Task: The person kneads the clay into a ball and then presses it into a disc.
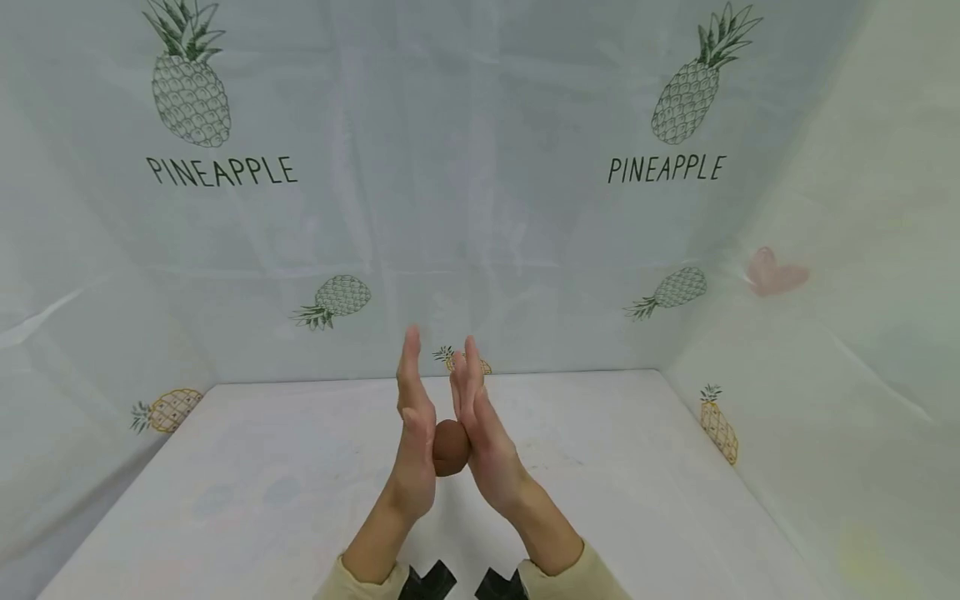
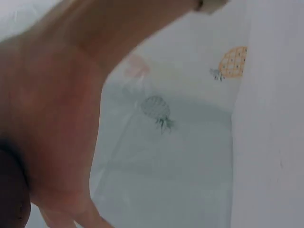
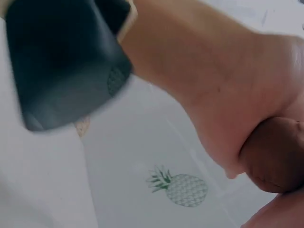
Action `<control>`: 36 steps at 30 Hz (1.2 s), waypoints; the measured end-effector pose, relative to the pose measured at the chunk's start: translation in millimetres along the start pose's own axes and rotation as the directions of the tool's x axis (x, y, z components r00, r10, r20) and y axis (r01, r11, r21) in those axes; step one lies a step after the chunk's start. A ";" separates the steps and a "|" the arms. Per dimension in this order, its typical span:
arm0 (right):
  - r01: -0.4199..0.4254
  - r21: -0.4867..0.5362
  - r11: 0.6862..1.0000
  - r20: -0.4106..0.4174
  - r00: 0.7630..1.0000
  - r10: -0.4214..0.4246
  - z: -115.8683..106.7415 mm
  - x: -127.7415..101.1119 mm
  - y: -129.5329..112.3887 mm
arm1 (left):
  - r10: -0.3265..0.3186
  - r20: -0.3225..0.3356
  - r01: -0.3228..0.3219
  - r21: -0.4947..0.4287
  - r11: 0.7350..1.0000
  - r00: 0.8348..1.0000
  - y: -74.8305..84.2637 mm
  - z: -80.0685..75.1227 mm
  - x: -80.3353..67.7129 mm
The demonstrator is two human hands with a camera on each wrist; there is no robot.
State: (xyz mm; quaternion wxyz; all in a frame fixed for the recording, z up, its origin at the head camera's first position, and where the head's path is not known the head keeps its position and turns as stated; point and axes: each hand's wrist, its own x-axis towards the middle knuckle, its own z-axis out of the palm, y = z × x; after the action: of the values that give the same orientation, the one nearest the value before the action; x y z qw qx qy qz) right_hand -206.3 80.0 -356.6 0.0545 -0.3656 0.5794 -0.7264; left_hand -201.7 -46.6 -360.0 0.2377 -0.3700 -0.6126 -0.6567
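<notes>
A smooth brown ball of what looks like clay or dough [image 1: 450, 448] is pressed between two upright palms, above the white table. My left hand [image 1: 416, 437] lies along its left side, fingers straight and pointing up and away. Against the other side rests my right hand [image 1: 483, 437], its fingers extended too. The palms stand apart by about the ball's width. In the left wrist view the dark brown ball [image 2: 12, 190] shows only partly at the lower left corner, against a palm. Faint creases mark the brown ball [image 3: 275, 156] in the right wrist view.
Beneath the hands spreads a white tabletop [image 1: 300, 483]. A pale hanging sheet printed with pineapples [image 1: 465, 208] encloses its back and sides. Black wrist mounts [image 1: 429, 581] sit at the cuffs of the light sleeves [image 1: 577, 579], close together.
</notes>
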 end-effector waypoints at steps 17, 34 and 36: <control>0.220 -0.031 0.975 -0.161 0.962 -0.222 -15.4 0.3 -12.5 | -0.171 0.059 0.170 0.029 0.985 0.983 -16.1 20.5 -10.0; 0.063 -0.013 0.998 -0.024 0.998 -0.063 15.5 -0.1 5.7 | -0.077 -0.109 0.078 0.006 0.997 0.991 -16.7 -15.6 5.7; 0.145 -0.027 0.989 -0.052 0.988 -0.146 12.7 -2.3 -0.8 | -0.126 -0.088 0.128 0.025 0.991 0.988 -21.7 -10.5 3.9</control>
State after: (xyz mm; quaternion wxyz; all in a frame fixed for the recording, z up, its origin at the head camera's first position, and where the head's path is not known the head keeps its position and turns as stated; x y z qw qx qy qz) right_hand -196.8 71.3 -356.2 -0.0183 -0.3880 0.5607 -0.7313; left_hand -222.7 -53.4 -370.4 0.2271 -0.2980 -0.6341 -0.6764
